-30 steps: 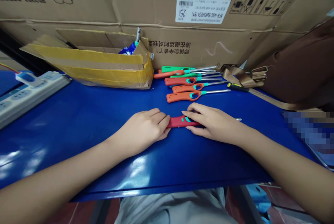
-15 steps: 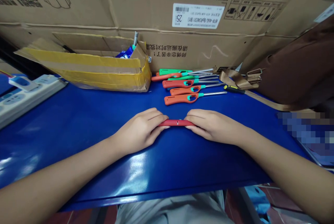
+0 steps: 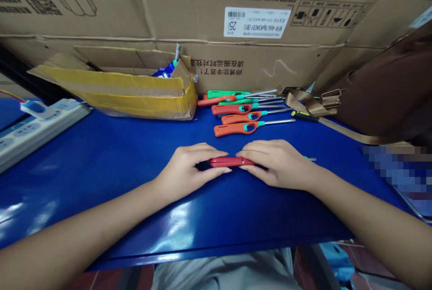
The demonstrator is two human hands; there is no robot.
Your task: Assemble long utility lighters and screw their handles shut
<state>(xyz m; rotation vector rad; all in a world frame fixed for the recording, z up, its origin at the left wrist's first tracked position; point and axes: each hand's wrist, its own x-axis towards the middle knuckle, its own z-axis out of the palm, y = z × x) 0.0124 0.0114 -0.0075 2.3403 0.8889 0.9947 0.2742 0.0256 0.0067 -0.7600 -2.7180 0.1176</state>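
Observation:
A red long-nosed lighter (image 3: 228, 161) lies on its edge on the blue table (image 3: 101, 155), held from both ends. My left hand (image 3: 189, 168) pinches its left end between fingers and thumb. My right hand (image 3: 276, 161) is closed over the right part of the handle. The lighter's thin metal tip (image 3: 311, 159) pokes out past my right hand. Behind them lies a row of several orange and green lighters (image 3: 248, 112), side by side with their metal tubes pointing right.
An open cardboard box with yellow tape (image 3: 124, 92) sits at the back left. A white power strip (image 3: 30, 123) lies at the far left. Large cartons (image 3: 216, 20) wall off the back. A brown bag with a strap (image 3: 381, 96) and a small screwdriver (image 3: 303, 115) are at the right.
The red lighter has been turned from lying flat onto its edge between my hands. My left thumb has come under its left end. The hands stayed in the same spot.

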